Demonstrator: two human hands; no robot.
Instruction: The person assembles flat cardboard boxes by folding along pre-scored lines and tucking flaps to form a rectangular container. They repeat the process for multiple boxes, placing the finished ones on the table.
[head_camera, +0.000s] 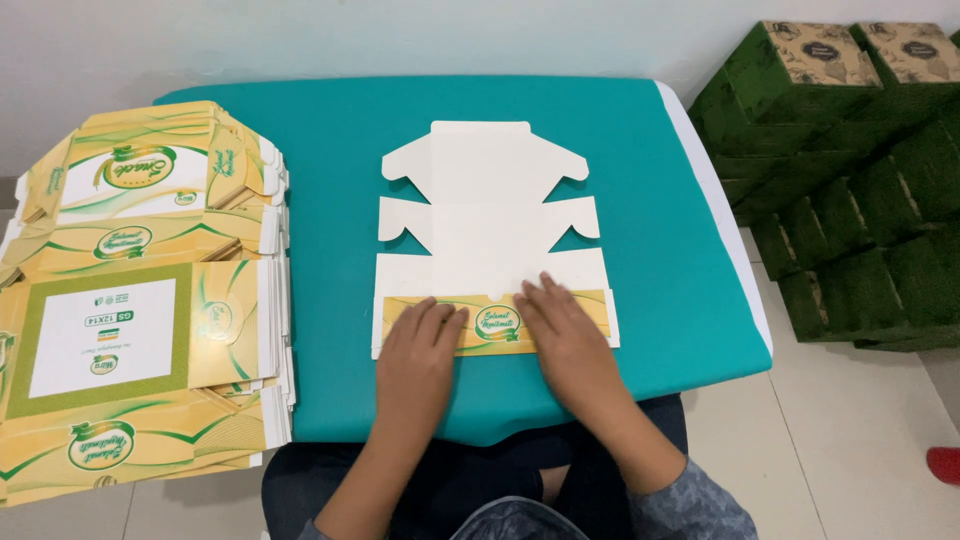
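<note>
While both your hands lie flat and open on the folded yellow flap (497, 322), the die-cut carton blank (488, 225) rests white side up at the bench's (330, 140) near edge, centred. Left hand (420, 350): palm down, gripping nothing. Right hand (562, 335): likewise. Press evenly along the crease, fingertips outward toward both ends. Stack of flat printed cartons (140, 290): left edge.

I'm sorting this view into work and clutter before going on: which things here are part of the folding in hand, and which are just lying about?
In hand:
- flat box blank, white side up, near flap folded over
- left hand and right hand, pressing that yellow flap
- teal table

Lying about:
- stack of unfolded yellow blanks, at the left
- green boxes piled on the floor, at the right
- red thing, cut off by the frame's edge
</note>
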